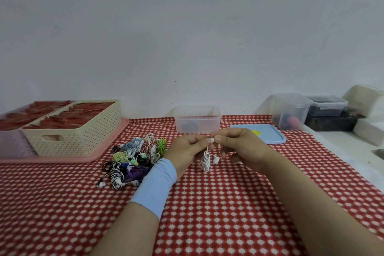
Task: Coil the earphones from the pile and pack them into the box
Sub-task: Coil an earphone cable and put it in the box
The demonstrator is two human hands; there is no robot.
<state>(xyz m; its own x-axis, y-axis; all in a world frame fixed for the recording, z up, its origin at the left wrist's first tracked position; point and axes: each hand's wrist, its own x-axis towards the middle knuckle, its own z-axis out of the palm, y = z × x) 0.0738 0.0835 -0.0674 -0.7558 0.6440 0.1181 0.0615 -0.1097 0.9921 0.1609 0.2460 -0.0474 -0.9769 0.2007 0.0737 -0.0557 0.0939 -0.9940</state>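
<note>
A white earphone (206,160) hangs in a loose bundle between my hands, above the red checked tablecloth (218,203). My left hand (187,149), with a pale blue wristband, pinches the top of its cord. My right hand (239,147) pinches a white earbud at the same spot. To the left lies the pile of tangled earphones (135,158) in several colours. The clear plastic box (197,118) stands behind my hands, open, with a few dark items inside.
The blue lid (261,136) lies right of the box. A cream perforated basket (72,129) with red items sits on a pink tray (104,151) at the left. More containers (291,112) stand at the back right by the wall.
</note>
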